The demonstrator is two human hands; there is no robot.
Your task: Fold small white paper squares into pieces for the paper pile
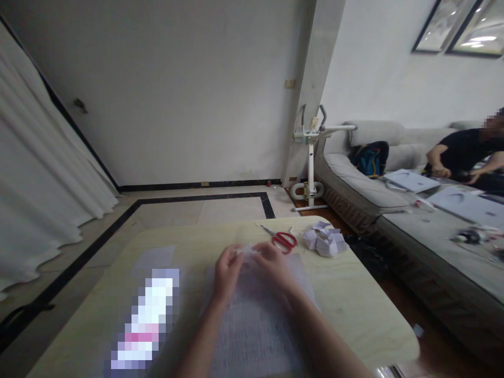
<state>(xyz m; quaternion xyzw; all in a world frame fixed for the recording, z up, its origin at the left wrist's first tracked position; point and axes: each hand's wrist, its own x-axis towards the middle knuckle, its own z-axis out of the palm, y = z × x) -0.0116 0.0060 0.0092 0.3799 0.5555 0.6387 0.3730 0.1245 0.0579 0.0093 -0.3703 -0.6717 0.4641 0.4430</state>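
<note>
Between my two hands is a small piece of white paper (247,251), pinched from both sides. My left hand (227,268) has its fingers closed on the paper's left side. On the other side my right hand (274,263) grips it, fingers bent inward. The paper's exact shape is blurred. Under my forearms lies a large printed sheet (255,331). Red-handled scissors (284,240) rest just beyond my right hand, blades pointing up and left. To their right sits a pile of crumpled or folded white paper (325,240).
The pale wooden table (366,315) has rounded corners. At left lie a flat paper piece (155,257) and a pixelated bright object (145,320). A grey sofa (425,247) runs along the right, where a person (464,149) in black sits by white boxes (411,180).
</note>
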